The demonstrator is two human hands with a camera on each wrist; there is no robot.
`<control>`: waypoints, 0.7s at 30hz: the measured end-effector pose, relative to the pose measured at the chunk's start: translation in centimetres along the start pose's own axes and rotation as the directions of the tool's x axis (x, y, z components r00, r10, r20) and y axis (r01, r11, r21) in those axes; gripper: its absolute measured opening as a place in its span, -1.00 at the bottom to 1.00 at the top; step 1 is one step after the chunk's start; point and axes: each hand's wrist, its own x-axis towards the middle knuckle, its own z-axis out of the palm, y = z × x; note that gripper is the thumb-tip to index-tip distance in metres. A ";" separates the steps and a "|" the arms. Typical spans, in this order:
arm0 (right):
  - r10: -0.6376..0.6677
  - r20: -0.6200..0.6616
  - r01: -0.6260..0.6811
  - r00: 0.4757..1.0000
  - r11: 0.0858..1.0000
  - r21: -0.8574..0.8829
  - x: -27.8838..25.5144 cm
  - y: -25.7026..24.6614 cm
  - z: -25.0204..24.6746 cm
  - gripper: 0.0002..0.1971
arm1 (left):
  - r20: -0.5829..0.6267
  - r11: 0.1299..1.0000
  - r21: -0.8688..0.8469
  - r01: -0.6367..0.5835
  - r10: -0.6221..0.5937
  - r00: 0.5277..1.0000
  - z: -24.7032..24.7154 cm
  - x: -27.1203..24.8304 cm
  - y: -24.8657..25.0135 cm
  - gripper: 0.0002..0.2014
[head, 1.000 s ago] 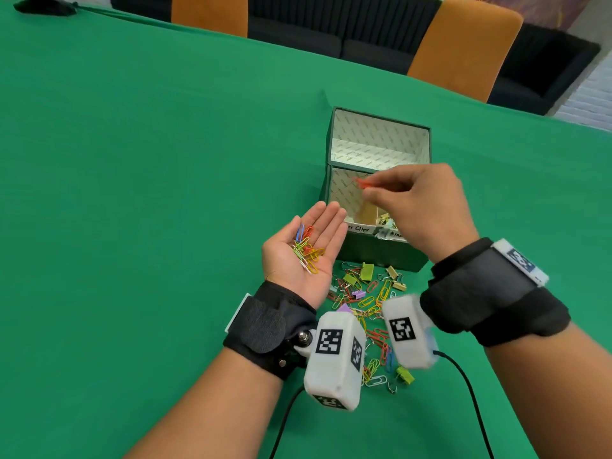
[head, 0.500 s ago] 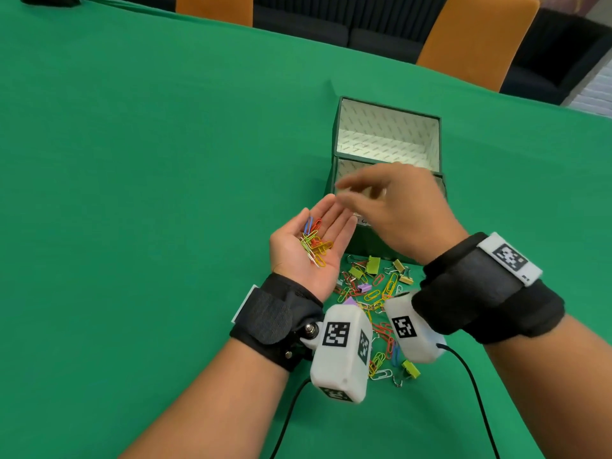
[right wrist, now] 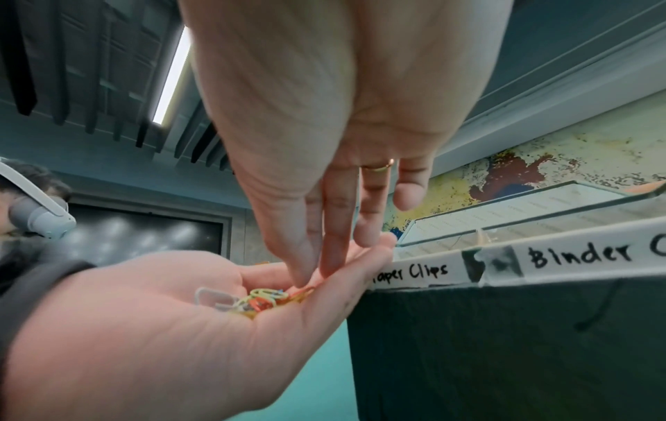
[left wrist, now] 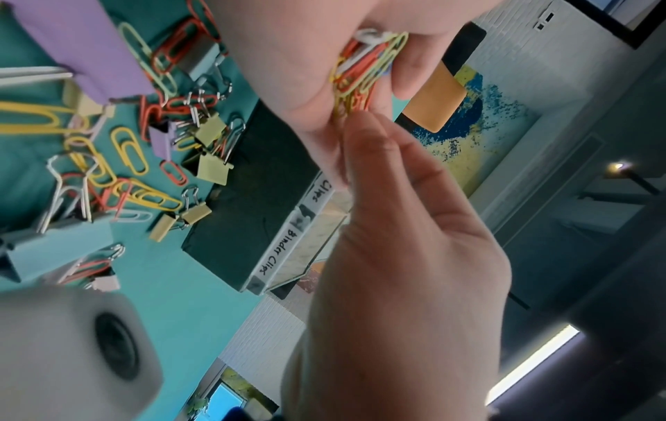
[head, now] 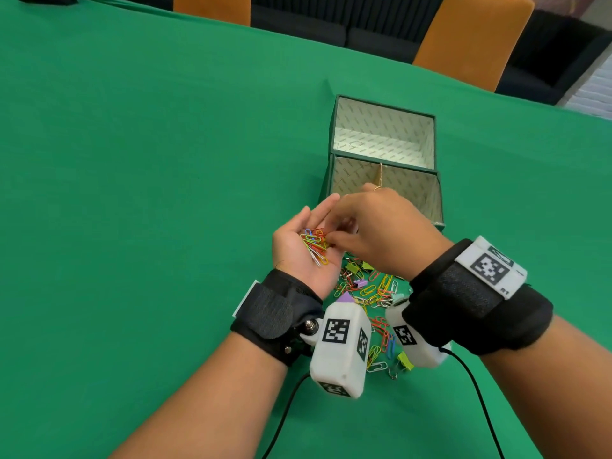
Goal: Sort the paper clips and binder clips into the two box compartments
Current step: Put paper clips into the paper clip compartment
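Note:
My left hand [head: 294, 260] lies palm up just left of the green box [head: 331, 180], carrying a small heap of coloured paper clips [head: 314, 246]. My right hand [head: 331, 240] reaches down into that palm. Its thumb and forefinger meet on the heap of paper clips [right wrist: 259, 299] in the right wrist view. The near half of the box is split by a cardboard divider, with front labels "Paper Clips" [right wrist: 410, 273] and "Binder Clips" [right wrist: 580, 256]. A mixed pile of paper clips and binder clips [head: 367, 286] lies on the cloth in front of the box, under my wrists.
The green tablecloth [head: 132, 193] stretches wide to the left and far side. Two orange chairs [head: 470, 38] stand behind the table. Black cables [head: 480, 409] trail from both wrist cameras towards me. The far half of the box [head: 384, 140] shows only its patterned lining.
My right hand held a red paper clip over the box a second ago. It has since come back left and down into my left palm. The left hand has stayed put.

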 end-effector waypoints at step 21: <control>0.191 0.027 -0.190 0.981 0.937 0.294 -0.6 0.3 -1.1 -0.96 | -0.053 1.000 -0.004 0.007 -0.008 0.999 0.3 -0.3 0.0 -0.57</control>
